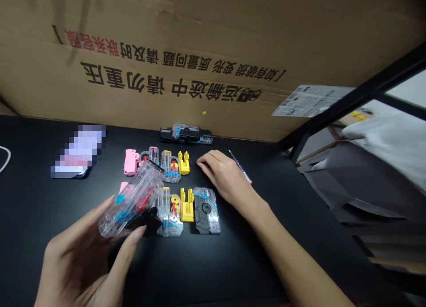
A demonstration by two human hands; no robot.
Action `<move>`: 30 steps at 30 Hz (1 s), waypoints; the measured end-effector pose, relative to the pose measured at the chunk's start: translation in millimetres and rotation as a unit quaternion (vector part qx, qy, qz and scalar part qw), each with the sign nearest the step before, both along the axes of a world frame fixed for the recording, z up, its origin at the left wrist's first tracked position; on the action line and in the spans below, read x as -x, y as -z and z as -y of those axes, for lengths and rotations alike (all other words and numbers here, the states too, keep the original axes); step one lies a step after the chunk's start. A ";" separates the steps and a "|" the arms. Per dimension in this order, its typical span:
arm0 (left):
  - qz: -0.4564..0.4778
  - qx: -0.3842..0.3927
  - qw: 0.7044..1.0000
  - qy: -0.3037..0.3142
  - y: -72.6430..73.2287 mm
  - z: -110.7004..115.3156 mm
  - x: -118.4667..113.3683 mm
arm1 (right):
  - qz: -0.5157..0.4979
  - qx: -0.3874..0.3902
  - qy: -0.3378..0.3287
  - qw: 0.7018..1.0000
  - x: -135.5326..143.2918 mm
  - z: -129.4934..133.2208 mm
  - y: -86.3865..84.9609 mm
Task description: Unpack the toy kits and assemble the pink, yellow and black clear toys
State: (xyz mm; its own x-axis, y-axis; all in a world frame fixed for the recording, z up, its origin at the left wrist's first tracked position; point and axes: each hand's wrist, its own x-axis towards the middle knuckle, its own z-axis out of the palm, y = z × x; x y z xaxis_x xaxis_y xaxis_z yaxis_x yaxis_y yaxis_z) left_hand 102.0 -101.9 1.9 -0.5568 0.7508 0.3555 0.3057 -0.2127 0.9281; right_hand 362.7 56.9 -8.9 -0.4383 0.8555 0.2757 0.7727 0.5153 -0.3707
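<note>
My left hand (pixel 83 258) is closed on a clear plastic toy part (pixel 128 205) with red and blue pieces inside and a black piece at its lower side. It is held tilted above the table, partly covering pink pieces behind it. My right hand (pixel 228 176) rests on the tabletop with fingers bent and pressed together; whatever they hold, if anything, is hidden. Just left of it stands a yellow bracket-like piece (pixel 184 164), beside a clear piece (pixel 170 167). Nearer lie another clear piece (pixel 170 214), a second yellow piece (pixel 187 207) and a clear-and-black block (pixel 206 211).
A pink piece (pixel 131 162) lies at the back left of the parts. A phone (pixel 80 151) is farther left. A screwdriver (pixel 240 166) lies beyond my right hand. Clear-and-black parts (pixel 185 134) sit against a large cardboard box (pixel 199 41). A black frame (pixel 333 107) borders the right.
</note>
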 end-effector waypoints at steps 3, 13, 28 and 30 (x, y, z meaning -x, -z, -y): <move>-0.002 0.000 1.000 -0.016 2.9 -0.4 -0.2 | -0.012 -0.004 0.009 1.000 -0.6 -1.4 2.0; 0.011 -0.008 1.000 -0.008 -1.3 -2.5 -1.6 | -0.112 0.014 0.079 0.990 -3.3 -11.5 13.0; 0.022 -0.008 1.000 -0.004 -6.3 -5.4 -4.9 | -0.105 0.033 0.060 0.992 -1.8 -8.0 12.7; 0.012 0.001 1.000 -0.005 -6.3 -5.8 -4.2 | -0.102 0.034 0.060 0.992 -3.5 -8.8 13.8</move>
State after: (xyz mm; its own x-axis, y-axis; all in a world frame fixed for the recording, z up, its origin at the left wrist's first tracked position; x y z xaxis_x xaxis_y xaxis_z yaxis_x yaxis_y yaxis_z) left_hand 106.1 -96.2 8.2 -0.5722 0.7460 0.3407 0.2859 -0.2079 0.9354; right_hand 366.2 65.7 -22.6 -0.2731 0.9179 0.2880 0.7318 0.3926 -0.5571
